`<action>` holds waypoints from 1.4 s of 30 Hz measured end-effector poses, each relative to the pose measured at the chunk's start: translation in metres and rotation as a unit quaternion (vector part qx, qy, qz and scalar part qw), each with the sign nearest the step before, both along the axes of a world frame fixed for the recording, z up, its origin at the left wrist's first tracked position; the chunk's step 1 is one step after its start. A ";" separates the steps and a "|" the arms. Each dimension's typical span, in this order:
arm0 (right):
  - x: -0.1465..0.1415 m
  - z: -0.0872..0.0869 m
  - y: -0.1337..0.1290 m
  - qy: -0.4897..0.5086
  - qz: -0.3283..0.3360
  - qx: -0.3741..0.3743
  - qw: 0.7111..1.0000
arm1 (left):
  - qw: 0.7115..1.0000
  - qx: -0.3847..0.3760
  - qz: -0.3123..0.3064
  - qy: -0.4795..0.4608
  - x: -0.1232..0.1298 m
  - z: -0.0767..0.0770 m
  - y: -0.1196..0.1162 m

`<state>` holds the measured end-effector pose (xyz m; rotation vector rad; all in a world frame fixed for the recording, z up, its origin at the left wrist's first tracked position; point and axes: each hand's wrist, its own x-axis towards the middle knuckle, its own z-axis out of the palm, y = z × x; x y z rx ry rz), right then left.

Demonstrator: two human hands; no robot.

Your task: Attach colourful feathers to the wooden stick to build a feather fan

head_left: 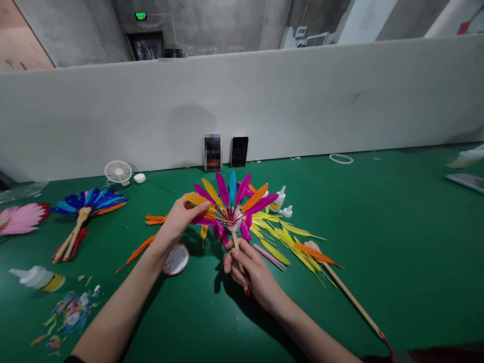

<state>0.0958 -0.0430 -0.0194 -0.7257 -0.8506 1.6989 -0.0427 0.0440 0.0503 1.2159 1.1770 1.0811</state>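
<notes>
A feather fan (223,194) with magenta, orange, yellow and blue feathers spreads above the middle of the green table (378,212). My right hand (247,267) is closed around its wooden handle (236,239), just below where the feathers join. At the fan's left side, my left hand (181,217) pinches a yellow feather (196,199) between thumb and fingers. Behind and right of the fan lie loose yellow feathers (278,234). Some orange feathers (138,252) rest by my left forearm. A round dish (176,259) sits partly behind that forearm.
A blue feather fan (91,201) and a pink one (24,219) lie left. Glue bottles (41,279) (279,200) stand or lie nearby. Coloured scraps (70,312) are front left; a wooden stick (351,297) is right. Two phones (239,151) (213,153) lean on the white partition (287,101).
</notes>
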 end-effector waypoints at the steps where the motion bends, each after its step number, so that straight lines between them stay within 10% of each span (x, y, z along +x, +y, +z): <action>1: 0.000 0.000 0.000 0.000 0.000 -0.001 1.000 | 1.000 0.000 -0.003 0.003 -0.001 0.000 0.000; 16: 0.000 0.001 0.000 -0.007 0.006 -0.017 1.000 | 0.978 0.155 0.041 0.137 -0.021 0.041 -0.011; 25: -0.001 0.000 -0.001 -0.018 0.005 -0.019 1.000 | 0.967 0.192 0.036 0.160 -0.025 0.037 -0.010; 34: 0.000 -0.003 0.000 -0.080 0.048 -0.022 0.995 | 0.843 0.366 -0.124 0.373 -0.016 0.038 -0.020; 42: -0.001 -0.009 -0.001 -0.126 0.115 -0.009 0.985 | 0.790 0.372 -0.177 0.453 -0.021 0.029 -0.011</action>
